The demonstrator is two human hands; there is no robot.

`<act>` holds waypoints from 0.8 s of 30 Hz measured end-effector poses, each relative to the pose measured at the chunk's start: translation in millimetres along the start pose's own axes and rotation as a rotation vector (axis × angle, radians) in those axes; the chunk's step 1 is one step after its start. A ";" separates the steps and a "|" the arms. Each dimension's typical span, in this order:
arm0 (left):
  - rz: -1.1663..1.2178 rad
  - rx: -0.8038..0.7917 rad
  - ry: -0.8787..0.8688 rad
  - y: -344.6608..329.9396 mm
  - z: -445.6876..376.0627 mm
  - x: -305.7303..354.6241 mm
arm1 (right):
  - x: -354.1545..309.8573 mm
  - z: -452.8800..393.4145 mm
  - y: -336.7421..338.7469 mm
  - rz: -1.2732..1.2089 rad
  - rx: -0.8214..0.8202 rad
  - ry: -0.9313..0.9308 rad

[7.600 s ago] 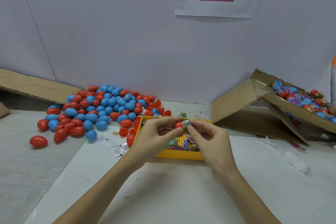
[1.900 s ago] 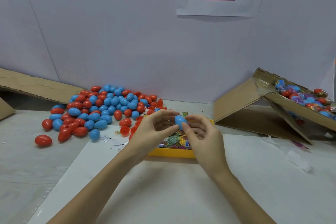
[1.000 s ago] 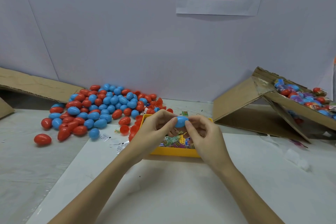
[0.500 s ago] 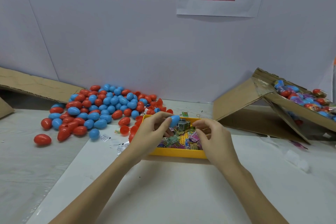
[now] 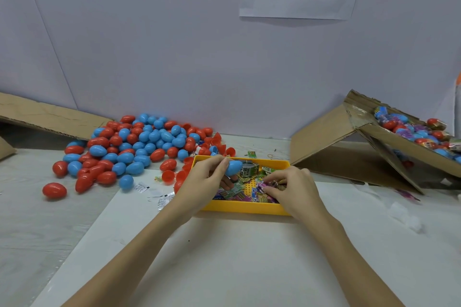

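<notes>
Over the tray's (image 5: 244, 208) left end, your left hand (image 5: 207, 182) pinches the blue egg (image 5: 233, 167) between thumb and fingertips, its narrow tip toward your right hand. Just beside it, your right hand (image 5: 291, 189) dips into the tray, fingers curled, pinching a packet (image 5: 268, 184). Left of your left hand, loose eggs (image 5: 139, 142) litter the surface (image 5: 224, 269).

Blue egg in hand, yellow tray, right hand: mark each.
blue egg (image 5: 235, 166): head view, middle of its exposed shell.
yellow tray (image 5: 245, 207): head view, near front wall.
right hand (image 5: 293, 188): head view, back of the hand.
</notes>
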State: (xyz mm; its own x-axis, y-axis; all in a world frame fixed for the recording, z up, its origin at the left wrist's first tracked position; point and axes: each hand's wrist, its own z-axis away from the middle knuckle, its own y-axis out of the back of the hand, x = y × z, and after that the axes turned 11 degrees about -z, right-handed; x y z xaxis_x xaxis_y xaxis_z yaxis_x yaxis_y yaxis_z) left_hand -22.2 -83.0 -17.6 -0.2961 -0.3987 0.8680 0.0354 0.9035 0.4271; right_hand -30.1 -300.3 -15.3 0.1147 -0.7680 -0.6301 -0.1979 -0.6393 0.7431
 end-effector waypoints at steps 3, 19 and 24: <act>0.012 -0.008 0.008 0.7 -0.2 1.4 | 0.5 2.2 -1.0 -0.041 0.043 0.017; -0.044 -0.042 0.024 3.6 -0.1 2.0 | -0.5 10.0 -4.4 -0.216 0.162 0.071; -0.062 -0.029 0.028 3.8 1.1 2.8 | -5.1 11.6 0.6 -0.171 0.236 0.194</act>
State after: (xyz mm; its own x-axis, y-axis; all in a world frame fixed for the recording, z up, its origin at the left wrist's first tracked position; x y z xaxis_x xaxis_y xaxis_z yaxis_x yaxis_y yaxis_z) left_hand -24.0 -80.5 -13.8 -0.2720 -0.4579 0.8464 0.0457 0.8724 0.4867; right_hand -42.1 -296.3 -14.2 0.3438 -0.6580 -0.6699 -0.3770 -0.7501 0.5434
